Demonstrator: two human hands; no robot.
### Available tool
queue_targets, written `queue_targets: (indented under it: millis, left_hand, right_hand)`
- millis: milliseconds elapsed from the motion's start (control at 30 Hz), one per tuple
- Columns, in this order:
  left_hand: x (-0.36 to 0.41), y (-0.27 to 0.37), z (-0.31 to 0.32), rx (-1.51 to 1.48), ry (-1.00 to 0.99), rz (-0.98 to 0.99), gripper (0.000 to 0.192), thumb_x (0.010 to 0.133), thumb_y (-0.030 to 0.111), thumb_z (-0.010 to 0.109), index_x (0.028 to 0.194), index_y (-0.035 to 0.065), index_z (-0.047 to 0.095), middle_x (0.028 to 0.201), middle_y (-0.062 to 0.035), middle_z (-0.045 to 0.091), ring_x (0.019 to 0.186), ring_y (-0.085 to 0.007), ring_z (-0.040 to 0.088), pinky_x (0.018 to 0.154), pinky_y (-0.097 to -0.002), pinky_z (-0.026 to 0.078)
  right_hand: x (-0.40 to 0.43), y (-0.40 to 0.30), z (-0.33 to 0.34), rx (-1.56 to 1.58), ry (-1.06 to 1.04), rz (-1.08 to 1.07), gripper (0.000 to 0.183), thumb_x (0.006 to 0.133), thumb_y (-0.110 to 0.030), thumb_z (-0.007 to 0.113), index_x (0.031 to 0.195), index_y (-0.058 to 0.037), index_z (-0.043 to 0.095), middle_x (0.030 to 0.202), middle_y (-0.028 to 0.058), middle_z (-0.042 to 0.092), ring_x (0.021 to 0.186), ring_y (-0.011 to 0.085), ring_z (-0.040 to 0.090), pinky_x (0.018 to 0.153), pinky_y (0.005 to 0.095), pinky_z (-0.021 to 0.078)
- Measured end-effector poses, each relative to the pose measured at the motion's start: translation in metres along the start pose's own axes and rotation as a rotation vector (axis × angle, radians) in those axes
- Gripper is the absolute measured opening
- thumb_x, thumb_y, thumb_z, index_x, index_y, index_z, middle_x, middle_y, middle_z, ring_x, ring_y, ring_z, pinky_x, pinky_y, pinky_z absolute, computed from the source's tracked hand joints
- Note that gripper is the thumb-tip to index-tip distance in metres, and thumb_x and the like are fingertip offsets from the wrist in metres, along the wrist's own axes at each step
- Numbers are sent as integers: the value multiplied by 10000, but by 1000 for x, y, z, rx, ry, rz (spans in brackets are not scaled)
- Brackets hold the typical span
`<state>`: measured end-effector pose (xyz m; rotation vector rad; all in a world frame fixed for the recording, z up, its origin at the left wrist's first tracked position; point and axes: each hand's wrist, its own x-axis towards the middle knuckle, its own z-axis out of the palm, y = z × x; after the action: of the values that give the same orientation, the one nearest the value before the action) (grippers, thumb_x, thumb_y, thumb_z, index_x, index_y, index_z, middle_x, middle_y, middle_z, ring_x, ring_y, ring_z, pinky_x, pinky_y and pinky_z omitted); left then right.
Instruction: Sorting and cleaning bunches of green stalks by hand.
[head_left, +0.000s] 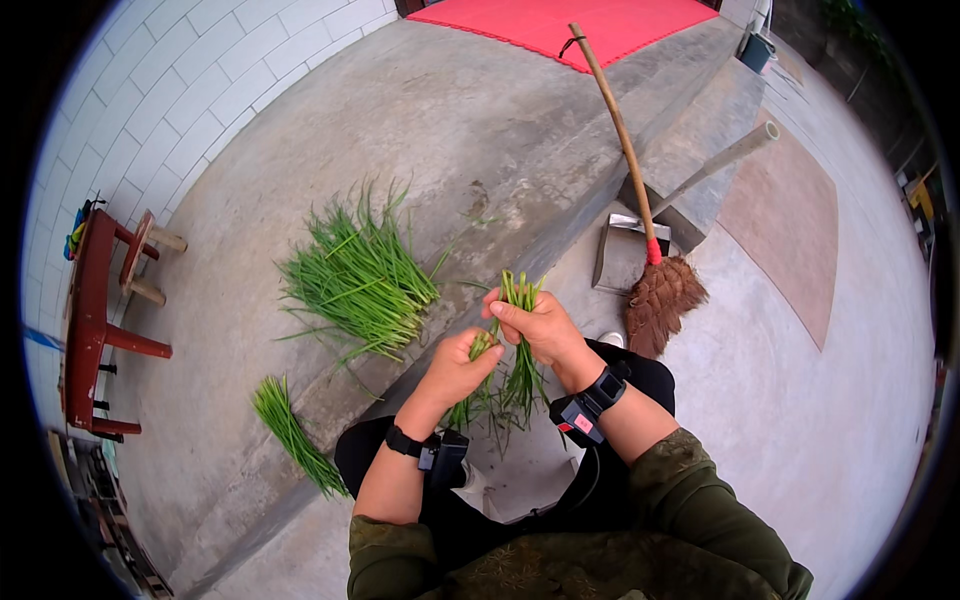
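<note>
My right hand (541, 322) grips a small bunch of long green stalks, likely Chinese chives (523, 290), their cut ends pointing up and the leaves hanging below. Close beside it, my left hand (466, 364) is closed on another few chive stalks (480, 344). Loose green bits (501, 427) lie on the ground between my knees, below both hands. A large heap of chives (360, 277) is spread on the concrete step to the left, beyond my left hand. Nearer my left knee lies a smaller, neatly aligned bundle (296, 439).
A brown fibre broom (664, 304) leans across a metal dustpan (619, 255) with a long pale handle on the right. The concrete step edge (555, 251) runs diagonally ahead. A red wooden bench (94, 322) and a small stool (139, 255) stand left. A red mat (570, 26) lies at the back.
</note>
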<state>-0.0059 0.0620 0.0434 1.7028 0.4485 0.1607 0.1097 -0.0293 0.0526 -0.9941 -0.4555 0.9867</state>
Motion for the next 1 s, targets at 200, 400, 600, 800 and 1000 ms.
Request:
queue_targets:
  millis: [200, 400, 600, 800, 1000]
  left_hand:
    - [-1, 4, -6, -93, -17, -44, 143, 778, 179, 513, 802, 46, 466, 566, 49, 399, 482, -30, 361, 449, -177, 306]
    - [2, 8, -20, -867, 65, -197, 212, 838, 248, 378, 805, 46, 434, 558, 0, 381, 483, -96, 359, 442, -218, 298]
    - [5, 1, -21, -940, 132, -118, 169, 819, 223, 427, 824, 55, 442, 707, -29, 455, 615, -135, 442, 539, -260, 378]
    - [5, -1, -17, -1030, 139, -22, 152, 821, 194, 435, 853, 49, 467, 904, -68, 490, 791, -151, 473, 691, -285, 402]
    - [7, -1, -17, -997, 133, -19, 183, 820, 189, 442, 889, 22, 472, 923, -64, 492, 794, -138, 466, 698, -269, 391]
  right_hand:
    - [2, -7, -7, -63, -29, -9, 171, 778, -149, 499, 880, -13, 516, 730, 35, 554, 519, 42, 401, 461, 183, 327]
    - [4, -25, -25, -188, 102, -220, 172, 812, -196, 430, 844, -54, 520, 742, 24, 565, 677, 85, 459, 618, 206, 342]
    - [1, 1, -5, -127, -59, 13, 147, 801, -179, 462, 799, -44, 518, 659, 10, 522, 564, 81, 442, 525, 211, 351]
    - [-4, 17, 13, -208, -162, 34, 201, 738, -56, 529, 935, -18, 510, 784, -35, 506, 749, 56, 448, 693, 208, 376]
    - [1, 35, 12, -261, -177, -72, 291, 723, -37, 534, 1010, -29, 489, 823, -29, 494, 764, 53, 431, 711, 194, 364]
